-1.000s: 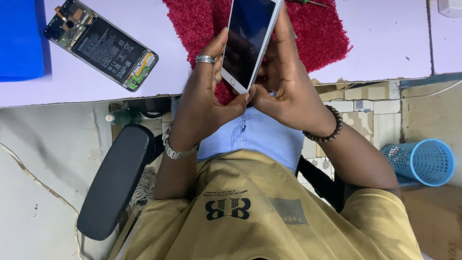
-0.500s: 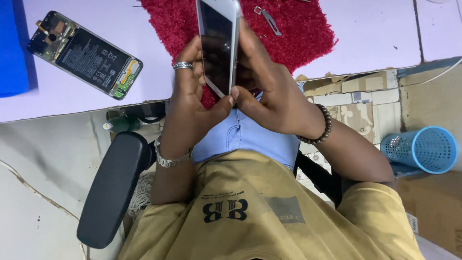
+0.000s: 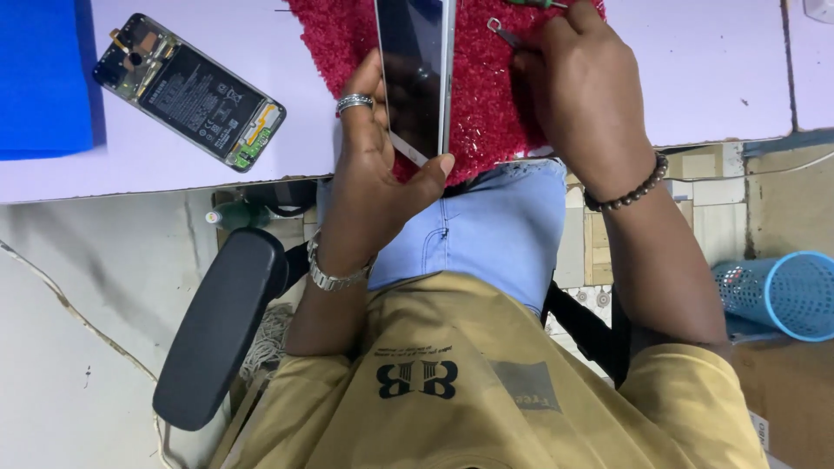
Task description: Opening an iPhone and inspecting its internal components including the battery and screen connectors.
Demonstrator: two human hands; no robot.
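My left hand (image 3: 373,165), with a ring and a metal wristwatch, grips a white smartphone with a dark screen (image 3: 415,74), held upright over the red fluffy mat (image 3: 486,95). My right hand (image 3: 578,91), wearing a bead bracelet, rests on the mat to the right of the phone, apart from it. Its fingers touch a small metal tool (image 3: 502,30) lying on the mat; whether they grip it I cannot tell.
An opened phone body with exposed battery and circuit board (image 3: 191,91) lies on the white table (image 3: 695,78). A blue sheet (image 3: 39,78) is at the far left. Below are a black chair armrest (image 3: 221,326) and a blue mesh basket (image 3: 782,295).
My right hand let go of the phone and moved right onto the mat by the metal tool. My left hand alone now holds the phone.
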